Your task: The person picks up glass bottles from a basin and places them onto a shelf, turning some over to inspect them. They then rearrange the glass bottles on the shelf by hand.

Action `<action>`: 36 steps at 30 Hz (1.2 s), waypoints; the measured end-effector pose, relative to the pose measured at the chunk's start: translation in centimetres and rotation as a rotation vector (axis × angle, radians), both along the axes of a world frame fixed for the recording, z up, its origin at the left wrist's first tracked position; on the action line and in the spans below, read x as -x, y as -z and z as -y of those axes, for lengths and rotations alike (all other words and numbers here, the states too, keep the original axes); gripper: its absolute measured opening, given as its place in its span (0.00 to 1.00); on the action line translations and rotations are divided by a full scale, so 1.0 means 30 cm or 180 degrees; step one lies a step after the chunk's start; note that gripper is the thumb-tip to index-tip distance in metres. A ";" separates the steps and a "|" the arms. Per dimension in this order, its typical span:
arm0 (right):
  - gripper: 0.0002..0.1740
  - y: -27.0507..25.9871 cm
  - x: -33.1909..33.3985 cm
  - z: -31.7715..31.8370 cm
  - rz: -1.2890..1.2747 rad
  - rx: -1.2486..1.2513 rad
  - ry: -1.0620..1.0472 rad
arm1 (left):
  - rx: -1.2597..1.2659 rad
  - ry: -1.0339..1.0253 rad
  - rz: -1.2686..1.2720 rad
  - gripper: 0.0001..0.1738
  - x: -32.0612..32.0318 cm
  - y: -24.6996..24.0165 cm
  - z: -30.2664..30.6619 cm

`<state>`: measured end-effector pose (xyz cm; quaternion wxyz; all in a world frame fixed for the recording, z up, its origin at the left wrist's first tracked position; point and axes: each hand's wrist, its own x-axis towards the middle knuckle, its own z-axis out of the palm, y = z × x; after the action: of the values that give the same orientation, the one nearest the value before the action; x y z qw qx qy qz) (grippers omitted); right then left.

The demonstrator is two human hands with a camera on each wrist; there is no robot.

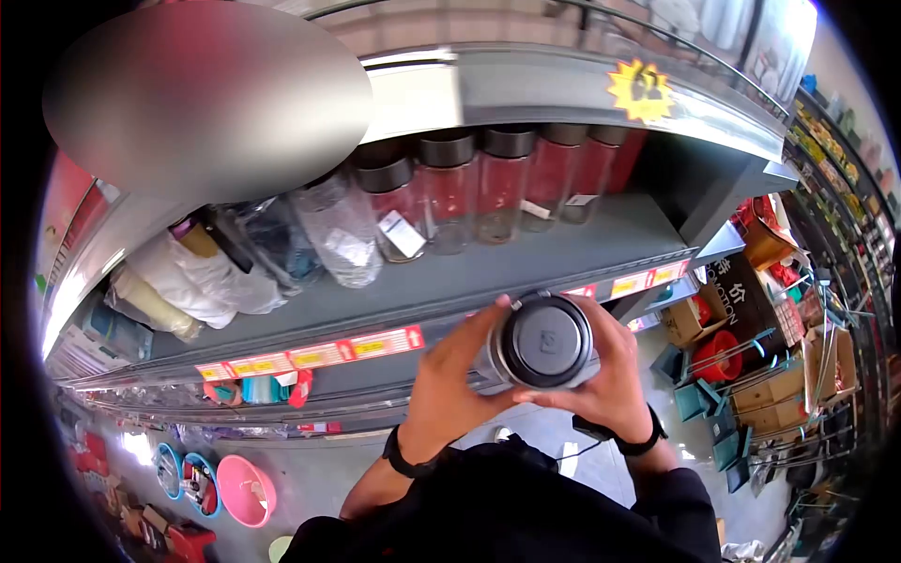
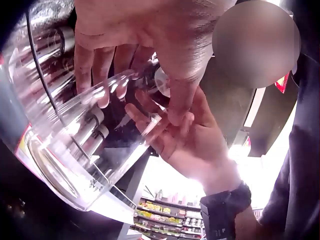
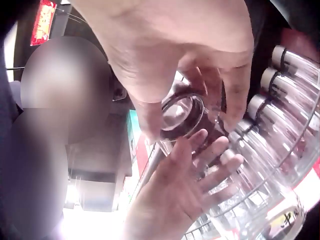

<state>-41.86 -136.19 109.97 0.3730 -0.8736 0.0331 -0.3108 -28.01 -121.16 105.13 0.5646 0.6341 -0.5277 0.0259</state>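
Between my two hands is a clear glass jar (image 2: 65, 160) with a round dark lid (image 1: 547, 340), seen from above in the head view. My left hand (image 1: 446, 380) grips its left side, and my right hand (image 1: 612, 375) holds the right side, fingers curved round the glass. The thumbs come close together on the near side of the jar. In the left wrist view the bare glass body slants down to the left, away from the fingers. Behind the jar, a row of similar lidded glass jars (image 1: 502, 192) stands on the grey shelf (image 1: 601, 246).
Plastic-wrapped goods (image 1: 211, 272) fill the shelf's left part, beside a wrapped bottle (image 1: 343, 239). Price labels (image 1: 310, 355) line the shelf edge. A pink basin (image 1: 246, 490) stands on the floor at left; cartons (image 1: 765, 399) and a red bucket (image 1: 718, 357) are at right.
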 end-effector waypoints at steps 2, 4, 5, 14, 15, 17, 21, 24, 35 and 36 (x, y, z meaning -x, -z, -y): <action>0.53 -0.035 0.012 0.076 -0.0215 0.0183 -0.0217 | -0.0200 -0.0055 -0.0350 0.50 0.011 0.001 0.050; 0.51 -0.067 0.006 0.179 -0.0017 0.0485 -0.0602 | -0.0051 -0.0005 -0.0564 0.42 0.017 -0.018 0.077; 0.48 -0.096 0.003 0.238 -0.0046 0.0863 -0.0540 | 0.0064 -0.0003 -0.0631 0.40 0.018 -0.018 0.079; 0.30 -0.307 -0.264 0.508 0.0343 0.2387 -0.0597 | 0.0694 -0.0832 -0.0702 0.35 0.055 -0.008 0.030; 0.31 -0.336 -0.280 0.502 -0.0133 0.2136 -0.0523 | 0.0749 -0.0907 -0.0719 0.36 0.060 -0.006 0.023; 0.32 -0.357 -0.323 0.493 -0.0382 0.2220 -0.0333 | 0.0820 -0.1056 -0.0772 0.35 0.066 -0.015 0.004; 0.35 -0.340 -0.472 0.476 0.0045 0.2926 -0.0516 | 0.0985 -0.1268 -0.1238 0.32 0.063 -0.029 -0.034; 0.37 -0.350 -0.578 0.443 0.0418 0.3225 -0.1087 | 0.1166 -0.1341 -0.1266 0.33 0.055 -0.038 -0.062; 0.33 -0.304 -0.743 0.380 0.0394 0.3656 -0.0892 | 0.1030 -0.1703 -0.1085 0.39 0.009 -0.044 -0.178; 0.33 -0.305 -0.742 0.378 0.0474 0.3725 -0.0853 | 0.1037 -0.1712 -0.1090 0.39 0.005 -0.039 -0.188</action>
<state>-19.61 -147.52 119.11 -0.1322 -0.9062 -0.2798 -0.2880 -28.15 -115.53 106.32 0.7115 0.6472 -0.2286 0.1507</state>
